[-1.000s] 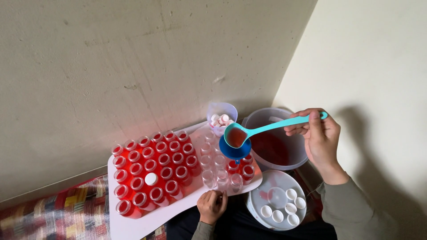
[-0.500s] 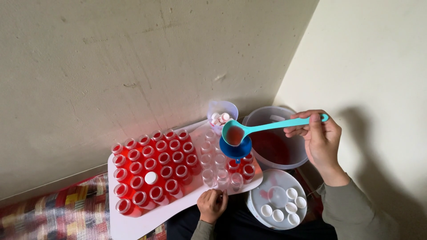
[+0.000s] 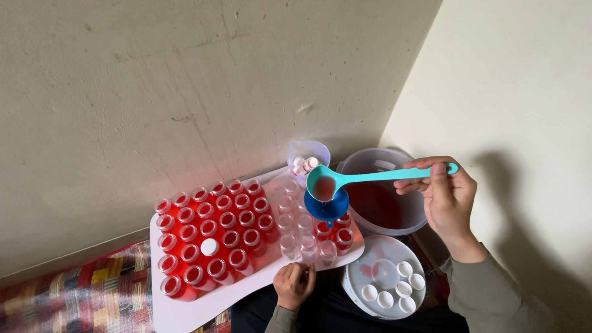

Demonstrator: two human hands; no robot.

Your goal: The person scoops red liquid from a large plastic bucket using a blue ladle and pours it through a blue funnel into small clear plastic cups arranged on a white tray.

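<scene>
So your right hand [image 3: 449,198] pinches the end of a teal ladle [image 3: 345,180], its bowl of red liquid tipped over the blue funnel [image 3: 327,206] sitting in a small bottle, so the pour lands inside. Your left hand [image 3: 295,283] is curled against the white tray [image 3: 185,311] edge, steadying it. Bowl [image 3: 385,203] of red liquid sits just beside, loose caps on the lid [image 3: 383,285].

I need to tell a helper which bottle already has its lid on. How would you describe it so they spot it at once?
Start at the white rectangular tray by the wall. Among its small bottles of red liquid, find the near-left group. The small white-capped bottle there is the only capped one.
</scene>
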